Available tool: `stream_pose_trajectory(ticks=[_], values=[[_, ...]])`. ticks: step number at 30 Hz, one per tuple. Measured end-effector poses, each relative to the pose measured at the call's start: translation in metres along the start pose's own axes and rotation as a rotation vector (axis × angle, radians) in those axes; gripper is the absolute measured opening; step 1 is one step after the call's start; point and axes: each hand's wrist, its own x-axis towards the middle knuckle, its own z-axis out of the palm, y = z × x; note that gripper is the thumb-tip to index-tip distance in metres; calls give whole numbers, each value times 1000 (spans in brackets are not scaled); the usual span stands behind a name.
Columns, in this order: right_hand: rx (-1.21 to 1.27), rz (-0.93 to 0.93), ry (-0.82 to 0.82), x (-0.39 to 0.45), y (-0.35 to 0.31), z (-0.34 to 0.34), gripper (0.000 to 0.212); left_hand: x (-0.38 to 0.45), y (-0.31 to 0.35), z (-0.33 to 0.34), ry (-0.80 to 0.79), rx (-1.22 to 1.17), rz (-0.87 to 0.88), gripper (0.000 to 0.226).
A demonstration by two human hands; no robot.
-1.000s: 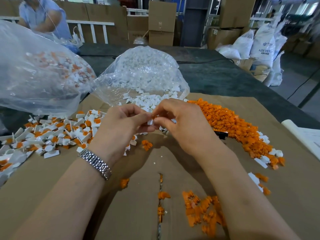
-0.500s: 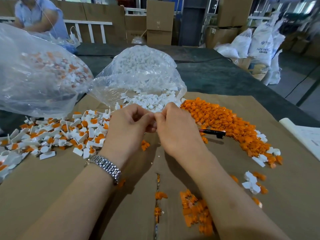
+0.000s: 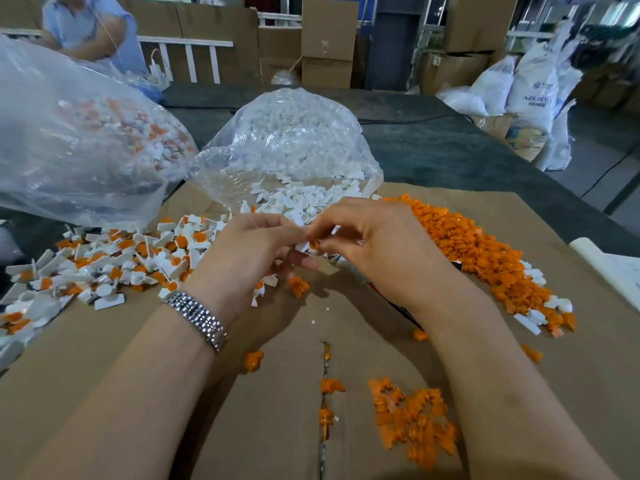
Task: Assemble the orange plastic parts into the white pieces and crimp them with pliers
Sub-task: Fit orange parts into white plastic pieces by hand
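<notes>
My left hand [image 3: 242,258] pinches a small white piece [image 3: 302,246] above the cardboard sheet [image 3: 571,393]. My right hand [image 3: 374,244] meets it fingertip to fingertip and pinches an orange part [image 3: 314,244] against that white piece. A long heap of loose orange parts [image 3: 478,251] lies to the right. Assembled white-and-orange pieces [image 3: 121,261] are piled on the left. Loose white pieces [image 3: 298,199] spill from an open clear bag [image 3: 287,143] behind my hands. The pliers are mostly hidden under my right wrist; only a dark strip with red [image 3: 398,306] shows.
A second, larger clear bag [image 3: 76,147] holding assembled pieces stands at the far left. More orange parts [image 3: 412,420] lie near the front, some in the cardboard seam [image 3: 325,386]. A paper sheet [image 3: 616,271] lies at the right edge. Another person [image 3: 90,29] stands beyond the dark table [image 3: 450,150].
My hands were pressed tightly together half a second ago; now the fingers have spread a little, showing the white piece and orange part between them. The pliers, visible before, are now covered by my right wrist.
</notes>
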Motion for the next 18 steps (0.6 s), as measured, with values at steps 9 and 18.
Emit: stream_pose_trajectory(ticks=[9,18], values=[[-164,-55,-30,2,-5,-3,7,-4,-3,2,-14,171,95,19],[288,199,79,-1,3,-3,25,-3,1,1,65,-134,117,20]])
